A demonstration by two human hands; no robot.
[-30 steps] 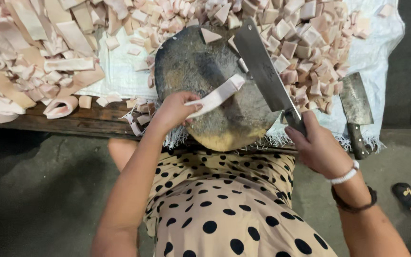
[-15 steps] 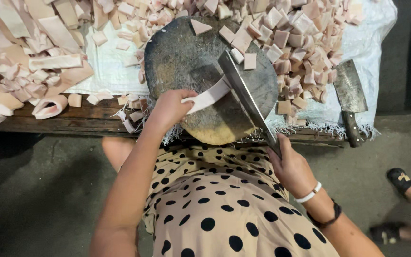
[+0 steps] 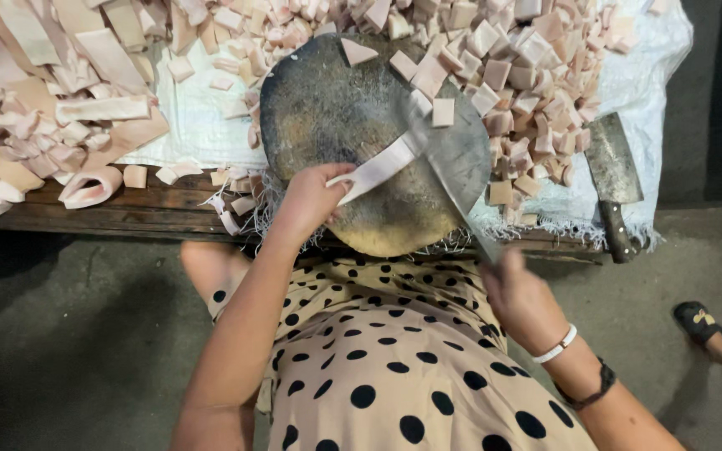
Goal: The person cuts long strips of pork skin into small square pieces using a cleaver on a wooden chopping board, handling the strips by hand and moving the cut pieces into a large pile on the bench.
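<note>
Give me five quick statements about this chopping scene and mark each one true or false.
1. The left hand holds a pale strip on the round chopping block. True.
2. The right hand grips a cleaver. True.
3. The second cleaver lies left of the block. False: it lies to the right.
4. The person's garment is striped. False: it is polka-dotted.
5. Cut cubes are piled at the upper right. True.

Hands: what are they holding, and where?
The left hand pinches the near end of a pale pink meat strip. The right hand grips the handle of a broad steel cleaver.
</note>
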